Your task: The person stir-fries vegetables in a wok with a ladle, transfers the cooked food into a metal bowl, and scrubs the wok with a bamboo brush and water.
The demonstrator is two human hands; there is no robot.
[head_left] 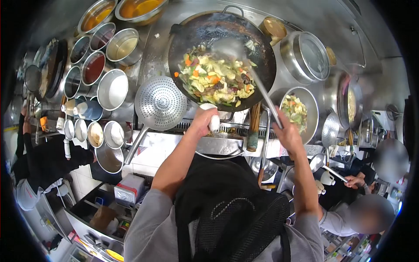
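Observation:
A large dark wok (262,83) stands on the range, filled with chopped vegetables (214,81) in pale yellow, green and orange. At its near rim my left hand (203,122) is closed around a folded white cloth (214,120); the wok's near handle shows just beside it. My right hand (288,135) grips the long metal handle of a ladle (265,94). The ladle's head is smeared by motion over the far part of the wok.
A perforated strainer (160,103) lies left of the wok, near metal pots of sauces and seasonings (112,89). To the right are a bowl of vegetables (310,113), a lidded pot (312,56) and a bamboo brush (253,131). Other people work at both sides.

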